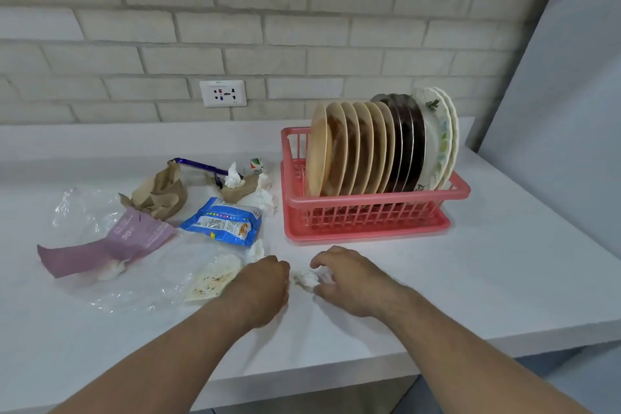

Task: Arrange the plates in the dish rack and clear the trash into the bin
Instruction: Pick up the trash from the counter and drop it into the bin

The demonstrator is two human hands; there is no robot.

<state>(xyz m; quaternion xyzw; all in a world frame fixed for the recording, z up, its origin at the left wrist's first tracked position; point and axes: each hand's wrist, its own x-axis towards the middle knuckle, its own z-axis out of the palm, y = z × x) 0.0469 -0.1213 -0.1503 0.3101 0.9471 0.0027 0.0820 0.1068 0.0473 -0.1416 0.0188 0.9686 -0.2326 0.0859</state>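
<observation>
On the counter (pixel 504 262), the plates (pixel 369 144) are already standing in the pink dish rack (pixel 369 212); the trash (pixel 201 222) is still lying scattered, no bin showing. Your right hand (pixel 353 279) is curling loosely around a crumpled tissue (pixel 306 278); your left hand (pixel 265 286) is hiding its fingers, so its grip is unclear.

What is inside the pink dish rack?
The pink dish rack holds upright plates: tan plates, dark plates, white floral plates. Their lower edges are hidden by its wall.
</observation>
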